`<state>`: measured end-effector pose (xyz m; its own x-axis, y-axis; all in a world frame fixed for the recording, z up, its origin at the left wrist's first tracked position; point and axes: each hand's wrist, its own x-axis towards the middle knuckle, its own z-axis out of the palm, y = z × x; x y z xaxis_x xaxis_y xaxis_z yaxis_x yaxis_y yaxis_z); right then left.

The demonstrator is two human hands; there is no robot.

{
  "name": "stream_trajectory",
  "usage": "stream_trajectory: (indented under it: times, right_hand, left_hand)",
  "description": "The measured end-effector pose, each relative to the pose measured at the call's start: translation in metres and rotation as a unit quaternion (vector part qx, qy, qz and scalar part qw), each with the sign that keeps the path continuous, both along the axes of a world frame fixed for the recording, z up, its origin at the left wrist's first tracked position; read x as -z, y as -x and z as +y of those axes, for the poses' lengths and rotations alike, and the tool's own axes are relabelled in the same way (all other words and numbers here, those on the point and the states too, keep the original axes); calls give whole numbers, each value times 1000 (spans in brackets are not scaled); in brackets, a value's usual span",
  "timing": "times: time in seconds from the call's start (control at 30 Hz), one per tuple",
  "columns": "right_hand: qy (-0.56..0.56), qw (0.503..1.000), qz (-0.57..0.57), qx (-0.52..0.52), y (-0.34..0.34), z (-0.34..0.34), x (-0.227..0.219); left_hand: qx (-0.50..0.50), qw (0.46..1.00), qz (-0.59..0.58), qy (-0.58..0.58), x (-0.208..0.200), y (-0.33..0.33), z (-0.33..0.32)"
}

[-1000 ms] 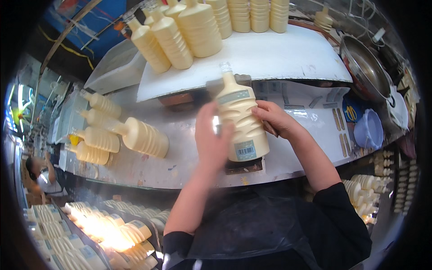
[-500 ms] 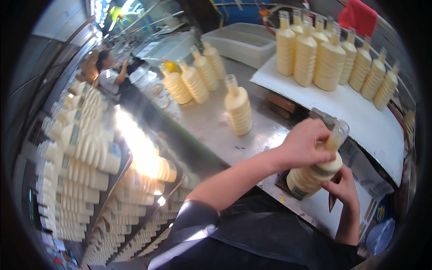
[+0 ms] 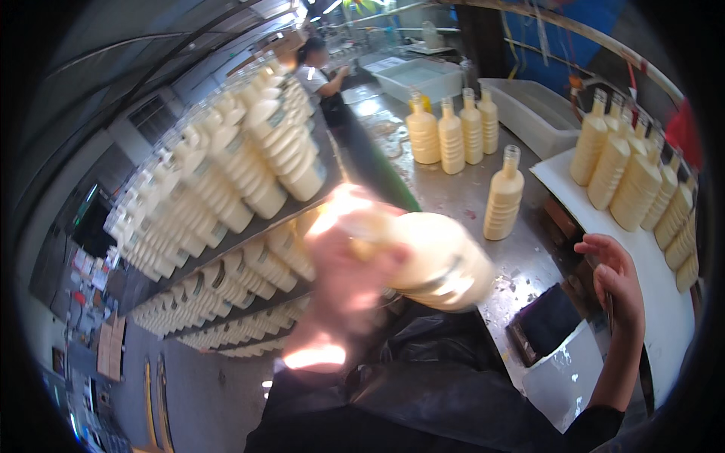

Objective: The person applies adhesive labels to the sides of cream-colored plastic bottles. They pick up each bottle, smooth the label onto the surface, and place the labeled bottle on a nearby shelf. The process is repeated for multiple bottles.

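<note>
My left hand [image 3: 351, 260], blurred by motion, grips a cream-coloured bottle [image 3: 445, 264] by its neck. The bottle is tilted, base to the right, in front of my body; its ribbed side carries a greyish-green band. My right hand [image 3: 618, 281] is raised near the white board's edge with fingers half curled. A thin, dark pointed tool [image 3: 609, 308] lies along its palm, mostly hidden. A single cream bottle [image 3: 504, 200] with a clear glass neck stands upright on the metal table [image 3: 461, 198]. Below it, near the table's front edge, lies a dark, flat pad [image 3: 544, 321].
At left a multi-tier rack [image 3: 226, 240] bears rows of cream bottles. More bottles [image 3: 453, 140] stand farther back on the table, others [image 3: 634, 185] on a white board [image 3: 563, 162] at right. Plastic tubs [image 3: 529, 113] sit behind. A person [image 3: 317, 79] works beyond the rack.
My left hand has carried the bottle leftward from the table's front edge, away from my right hand. The view has turned left, showing more of the rack. The dark pad is now exposed.
</note>
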<state>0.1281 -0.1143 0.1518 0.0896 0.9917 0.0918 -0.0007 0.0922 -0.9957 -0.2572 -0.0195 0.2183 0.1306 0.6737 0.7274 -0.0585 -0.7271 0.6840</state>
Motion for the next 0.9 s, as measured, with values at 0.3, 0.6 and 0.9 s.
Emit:
stream_trajectory:
  times: [0.3,0.6,0.9]
  right_hand:
    - [-26,994,0,-110,42,127,-19]
    - [58,994,1,-93,70,207,-2]
    - [144,989,-31,-6,61,227,25]
  left_hand:
    - [-629,768,99,-70,-109,268,-87]
    - [-904,294,307,37,-154,457,-113]
    - [-916,311,245,70,-148,582,-72]
